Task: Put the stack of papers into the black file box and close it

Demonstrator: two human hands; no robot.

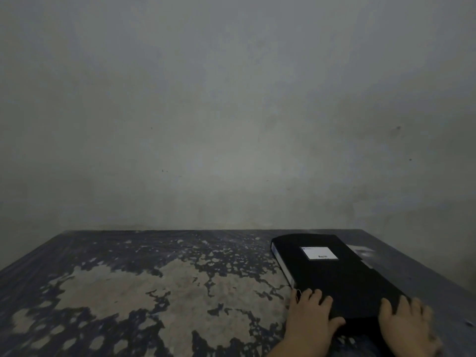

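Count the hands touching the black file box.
2. The left hand rests on the black file box at its near left corner; the right hand rests on its near right corner.

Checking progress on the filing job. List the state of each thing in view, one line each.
black file box: closed, lying flat on the table, white label facing up.
left hand: flat on the box's near left corner, fingers spread, no grip.
right hand: resting on the box's near right corner, blurred.
stack of papers: not visible outside the box.
table: dark surface, badly worn and patchy.
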